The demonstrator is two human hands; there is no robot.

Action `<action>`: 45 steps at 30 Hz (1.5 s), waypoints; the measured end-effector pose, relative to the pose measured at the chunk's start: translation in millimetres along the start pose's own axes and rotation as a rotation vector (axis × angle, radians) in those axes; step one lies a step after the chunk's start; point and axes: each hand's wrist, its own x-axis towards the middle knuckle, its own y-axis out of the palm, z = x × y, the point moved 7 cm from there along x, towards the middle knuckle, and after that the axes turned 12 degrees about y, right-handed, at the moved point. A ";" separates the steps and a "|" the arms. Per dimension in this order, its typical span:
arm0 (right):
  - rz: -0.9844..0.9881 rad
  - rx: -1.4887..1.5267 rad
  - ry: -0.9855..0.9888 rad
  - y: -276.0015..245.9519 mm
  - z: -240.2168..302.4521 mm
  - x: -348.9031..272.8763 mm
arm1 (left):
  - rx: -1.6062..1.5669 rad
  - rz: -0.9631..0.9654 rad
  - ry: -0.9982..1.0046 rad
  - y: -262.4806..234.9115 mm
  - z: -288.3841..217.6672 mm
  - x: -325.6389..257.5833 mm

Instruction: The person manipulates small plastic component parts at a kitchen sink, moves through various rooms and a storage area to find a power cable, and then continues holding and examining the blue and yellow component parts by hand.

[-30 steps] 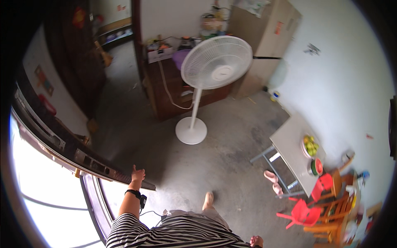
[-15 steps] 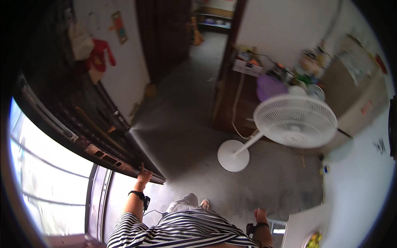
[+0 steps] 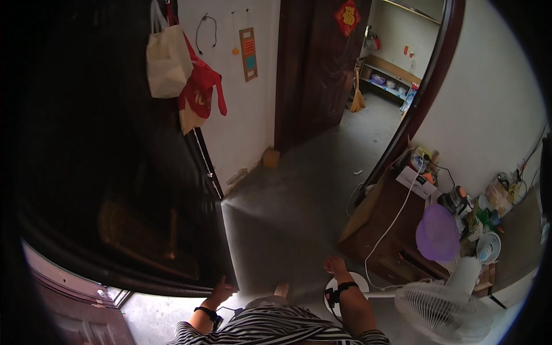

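Observation:
My left hand [image 3: 222, 290] is at the free edge of a dark door [image 3: 144, 172] on the left, its fingers closed round that edge. A brass-coloured handle [image 3: 172, 234] shows dimly on the door's face. My right hand [image 3: 336, 266] hangs in front of me with the fingers curled in, and nothing shows in them. Below it is the round white base [image 3: 357, 283] of a standing fan. The fan's white cage [image 3: 437, 307] leans into view at lower right. Dark bands with small devices circle both wrists.
Cream and red cloth bags [image 3: 168, 60] hang at the door. Ahead, a doorway with a dark red door [image 3: 313, 69] leads to a room with a broom [image 3: 357, 98]. At right, a brown cabinet [image 3: 382, 215] carries a purple basin [image 3: 438, 233], a white cable and clutter.
My view has swung to the left, so the fan now sits at lower right. The door stands at a different angle, my left hand still at its edge. My right arm has come forward.

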 end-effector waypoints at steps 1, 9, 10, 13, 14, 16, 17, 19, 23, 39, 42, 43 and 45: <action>-0.016 -0.057 0.047 21.3 14.5 -2.7 | 0.065 -0.048 0.030 -3.6 13.3 12.0; -0.125 -0.863 -0.201 3.4 157.4 36.1 | -0.109 -0.178 0.132 -20.8 -106.1 187.0; -0.181 -0.255 0.031 -6.5 160.3 47.1 | -0.152 -0.204 0.068 -26.8 -113.1 206.6; -0.211 -0.012 0.136 -28.8 195.1 68.6 | -0.217 -0.233 -0.069 -27.8 -138.9 268.3; -0.126 -0.029 0.094 -32.6 211.7 78.0 | -0.227 -0.252 -0.064 -28.0 -148.3 291.5; -0.061 -0.026 0.075 -44.1 242.2 99.5 | -0.234 -0.248 -0.101 -23.3 -177.3 335.6; -0.190 0.103 0.136 -52.4 252.5 109.4 | -0.229 -0.235 -0.145 -27.5 -193.7 348.4; -0.332 0.242 0.226 -72.1 274.9 120.5 | -0.300 -0.244 -0.219 -21.8 -189.1 375.5; -0.351 0.223 0.263 -104.0 340.6 171.2 | -0.303 -0.297 -0.453 -28.9 -195.3 431.0; -0.518 0.514 0.197 -185.6 531.4 298.6 | -0.215 -0.076 -0.309 -35.0 -386.0 910.3; -0.605 0.618 0.150 -211.3 554.8 313.9 | 0.036 0.079 -0.112 14.9 -521.7 1012.6; -0.581 0.414 0.137 -223.5 544.8 319.5 | 0.051 0.090 -0.039 31.7 -559.7 1035.1; -0.601 0.377 0.175 -235.7 547.9 340.6 | 0.063 0.183 0.045 72.4 -605.9 1092.6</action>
